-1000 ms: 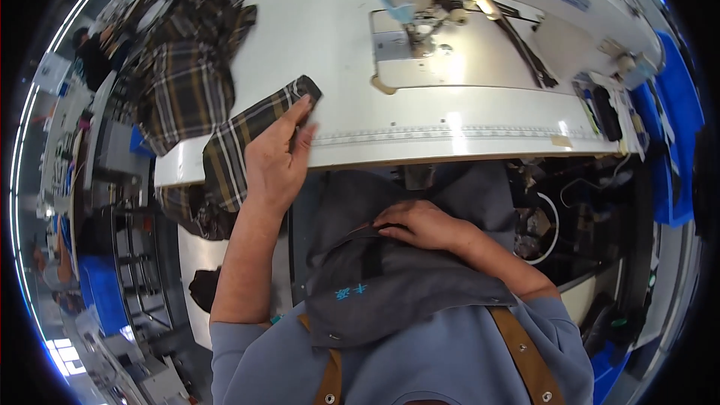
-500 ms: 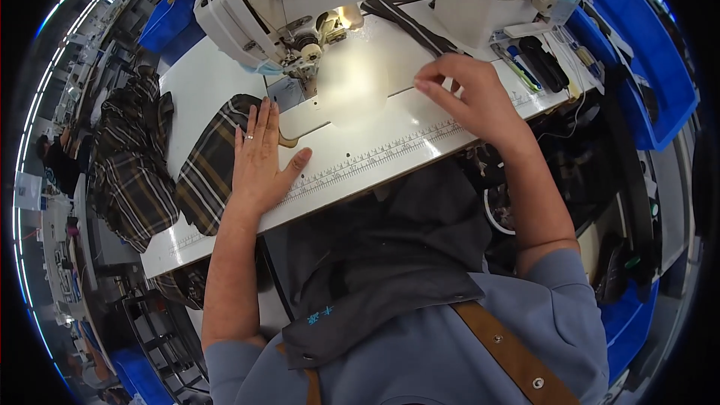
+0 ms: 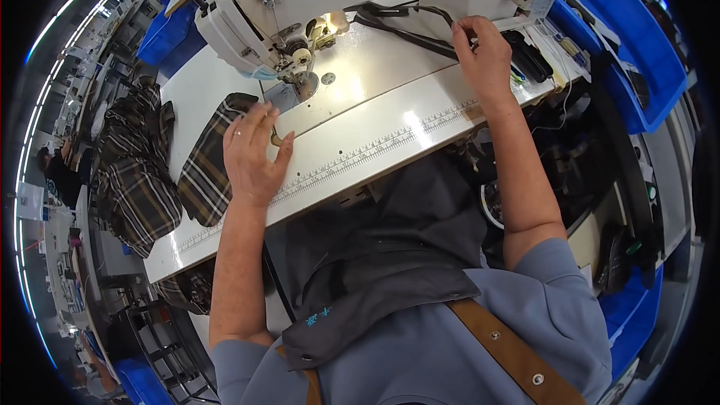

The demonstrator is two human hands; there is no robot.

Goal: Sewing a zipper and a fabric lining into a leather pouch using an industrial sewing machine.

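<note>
My right hand point(image 3: 484, 64) pinches a dark fabric strip point(image 3: 424, 40) at the right end of the sewing machine bed. The strip loops leftward under the machine arm. Near the table's front edge, my left hand point(image 3: 255, 159) is open, fingers loosely bent and thumb apart. It rests by the right edge of a plaid fabric piece point(image 3: 204, 163) in black, brown and white. Next to its fingers shows a small brass-coloured loop point(image 3: 283, 138), the rest of it hidden. The white sewing machine point(image 3: 247, 30) stands behind, its lamp lit over the needle area.
A bunched plaid garment point(image 3: 139, 187) hangs over the table's left side. Pens and a black case point(image 3: 531, 56) lie at the right end. Blue bins point(image 3: 637, 45) stand beyond. A printed ruler point(image 3: 375, 142) runs along the front edge.
My right hand has moved up and slightly right and taken hold of the dark strip, pulling it into a wider loop. My left hand's fingers have bent.
</note>
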